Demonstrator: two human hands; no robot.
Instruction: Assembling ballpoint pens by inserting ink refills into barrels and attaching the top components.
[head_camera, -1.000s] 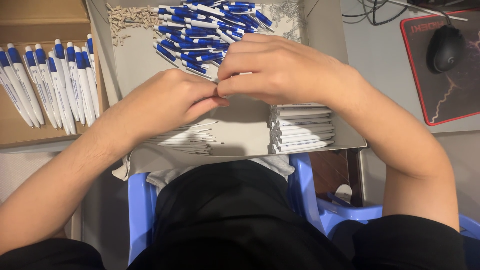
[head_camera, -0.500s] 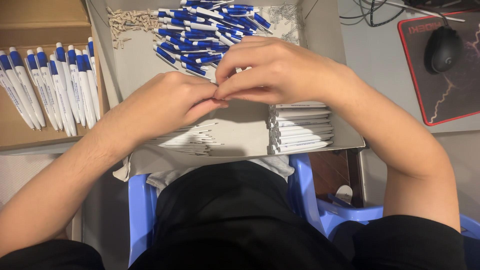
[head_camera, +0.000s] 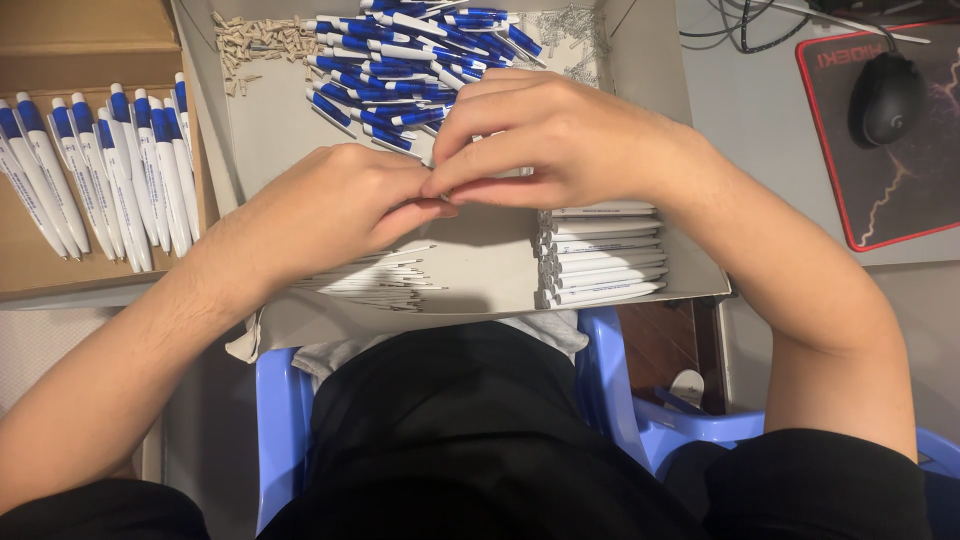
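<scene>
Over the grey tray, the left hand and right hand met fingertip to fingertip, curled shut on a small part, hidden, its axis untellable, near the blue pens.

you have open tray floor between the thin white refills at near left and the stacked white barrels at near right. the blue pen pile crowds the far side; the tray walls close both flanks.
</scene>
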